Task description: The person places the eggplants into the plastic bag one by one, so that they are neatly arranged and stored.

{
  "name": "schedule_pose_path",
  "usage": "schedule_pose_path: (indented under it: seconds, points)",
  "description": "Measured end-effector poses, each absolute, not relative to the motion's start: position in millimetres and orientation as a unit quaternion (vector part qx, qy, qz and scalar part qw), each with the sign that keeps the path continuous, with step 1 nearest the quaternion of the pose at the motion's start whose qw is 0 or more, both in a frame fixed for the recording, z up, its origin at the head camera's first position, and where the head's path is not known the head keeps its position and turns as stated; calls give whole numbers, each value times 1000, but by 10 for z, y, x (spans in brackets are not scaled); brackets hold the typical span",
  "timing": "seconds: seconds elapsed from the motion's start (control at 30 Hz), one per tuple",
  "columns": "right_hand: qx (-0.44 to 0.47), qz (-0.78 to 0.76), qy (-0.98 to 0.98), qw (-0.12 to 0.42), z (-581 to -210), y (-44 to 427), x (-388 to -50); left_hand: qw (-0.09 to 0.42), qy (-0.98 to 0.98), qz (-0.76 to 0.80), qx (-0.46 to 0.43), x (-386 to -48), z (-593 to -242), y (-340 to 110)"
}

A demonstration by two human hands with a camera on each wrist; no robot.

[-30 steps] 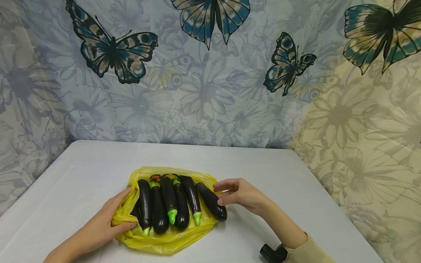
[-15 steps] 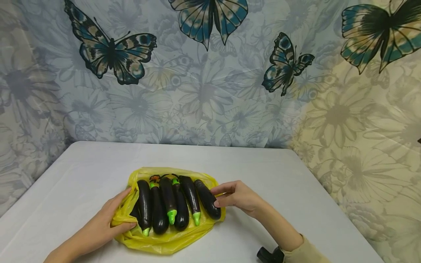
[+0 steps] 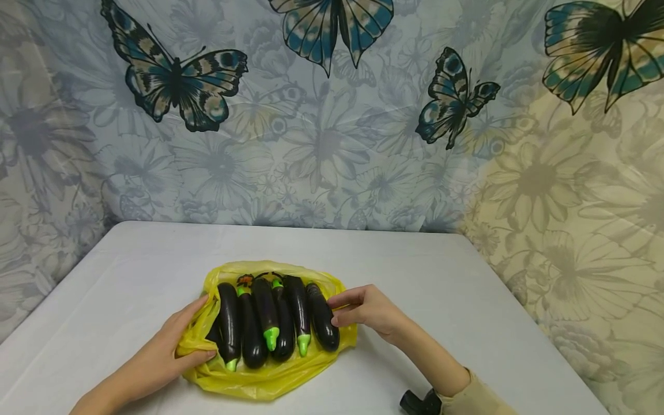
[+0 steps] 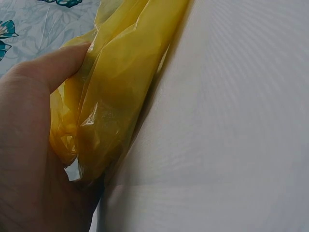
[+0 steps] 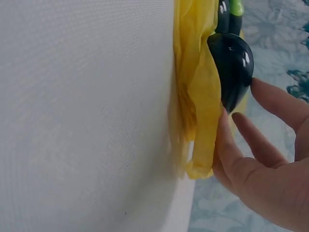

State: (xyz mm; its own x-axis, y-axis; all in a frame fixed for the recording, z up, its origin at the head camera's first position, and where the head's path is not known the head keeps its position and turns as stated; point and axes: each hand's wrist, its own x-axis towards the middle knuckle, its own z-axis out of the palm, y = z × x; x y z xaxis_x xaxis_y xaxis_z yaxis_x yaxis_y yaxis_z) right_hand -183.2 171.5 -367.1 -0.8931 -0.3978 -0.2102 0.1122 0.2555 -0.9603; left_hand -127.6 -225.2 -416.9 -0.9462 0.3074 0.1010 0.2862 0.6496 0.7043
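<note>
Several dark eggplants point(image 3: 267, 311), some showing bright green stem ends, lie side by side on a spread yellow plastic bag point(image 3: 259, 389). At the bag's left side my left hand point(image 3: 176, 349) grips its gathered edge; in the left wrist view the thumb lies over the bag point(image 4: 116, 87). My right hand point(image 3: 370, 311) is at the opposite side, its fingertips touching the rightmost eggplant point(image 3: 323, 323). In the right wrist view that eggplant's rounded end point(image 5: 231, 63) meets the fingertips, and the fingers of my right hand point(image 5: 270, 159) are extended rather than wrapped around it.
The bag lies on a white table point(image 3: 415, 271). Behind it hangs a cloth point(image 3: 332, 144) printed with butterflies and flowers. A black object point(image 3: 421, 402) is beside the right sleeve point(image 3: 474, 397) at the bottom.
The rightmost eggplant has moved left from the bag's right edge to lie nearer the row, with my right hand following it. Its neighbour has turned slightly. My left hand stays in place.
</note>
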Motion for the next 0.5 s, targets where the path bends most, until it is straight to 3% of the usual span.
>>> schedule_pose_path:
  seconds: [0.5]
  points:
    - [-21,-671,725,151,-3630,1988,-1775,1,907,384,173,-1257,-4164,-2255]
